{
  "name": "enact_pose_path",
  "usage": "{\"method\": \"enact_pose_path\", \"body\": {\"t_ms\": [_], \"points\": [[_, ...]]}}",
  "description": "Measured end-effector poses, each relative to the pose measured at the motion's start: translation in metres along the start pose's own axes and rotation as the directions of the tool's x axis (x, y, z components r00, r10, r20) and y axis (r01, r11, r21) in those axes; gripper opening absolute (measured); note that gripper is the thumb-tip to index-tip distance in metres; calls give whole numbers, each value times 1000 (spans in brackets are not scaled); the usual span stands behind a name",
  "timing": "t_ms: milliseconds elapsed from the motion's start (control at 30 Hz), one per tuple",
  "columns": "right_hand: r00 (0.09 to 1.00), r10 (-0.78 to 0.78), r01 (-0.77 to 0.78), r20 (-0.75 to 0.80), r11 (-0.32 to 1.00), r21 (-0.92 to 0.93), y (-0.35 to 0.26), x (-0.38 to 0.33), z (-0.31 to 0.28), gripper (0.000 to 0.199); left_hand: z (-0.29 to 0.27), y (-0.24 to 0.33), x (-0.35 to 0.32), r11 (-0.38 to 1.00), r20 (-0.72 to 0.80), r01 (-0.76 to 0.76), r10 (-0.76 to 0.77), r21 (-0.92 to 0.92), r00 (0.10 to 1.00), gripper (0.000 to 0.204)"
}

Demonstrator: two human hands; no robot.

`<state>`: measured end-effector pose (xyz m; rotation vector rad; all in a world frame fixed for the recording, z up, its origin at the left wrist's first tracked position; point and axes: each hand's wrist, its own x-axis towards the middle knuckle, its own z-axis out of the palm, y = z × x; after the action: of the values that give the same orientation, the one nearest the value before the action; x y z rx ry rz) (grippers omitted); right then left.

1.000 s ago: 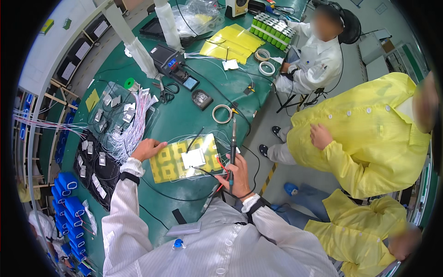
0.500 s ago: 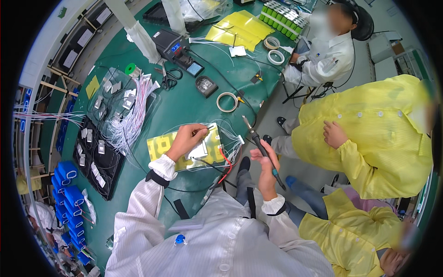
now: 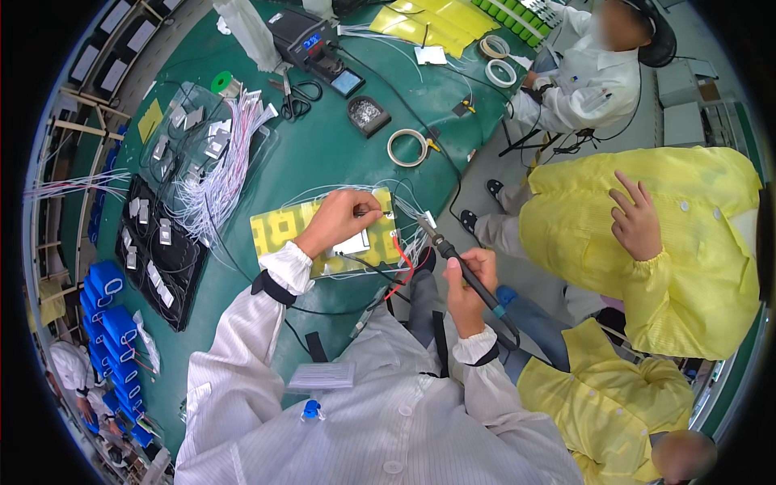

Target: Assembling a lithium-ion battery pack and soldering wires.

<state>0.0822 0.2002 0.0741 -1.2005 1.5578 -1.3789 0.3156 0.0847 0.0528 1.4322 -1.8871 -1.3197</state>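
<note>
A flat yellow battery pack with a white patch on top lies at the near edge of the green table. My left hand rests over its far right part, thumb and fingers pinched together; something thin and dark shows at the fingertips, too small to name. In my right hand is a soldering iron, its tip pointing up and left, close to the pack's right side. A red wire and a black wire come off the pack, and thin white wires fan out beside it.
Farther back are a soldering station, a tip cleaner, scissors and a tape roll. Left lie a white wire bundle and a black tray. A person in yellow stands close on the right.
My right hand has brought the soldering iron's tip lower and nearer the pack. My left hand stays pinched over the pack. The view has shifted slightly; the person in yellow has raised a hand.
</note>
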Motion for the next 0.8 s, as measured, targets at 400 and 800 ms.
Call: {"method": "enact_pose_path", "body": {"t_ms": [400, 800], "points": [[995, 92, -92, 42, 996, -7, -5, 20, 3, 18, 5, -9, 6, 986, -35, -108, 113, 127, 993, 16], [984, 174, -175, 29, 984, 31, -4, 55, -11, 18, -7, -11, 28, 995, 192, 55, -70, 81, 979, 15]]}}
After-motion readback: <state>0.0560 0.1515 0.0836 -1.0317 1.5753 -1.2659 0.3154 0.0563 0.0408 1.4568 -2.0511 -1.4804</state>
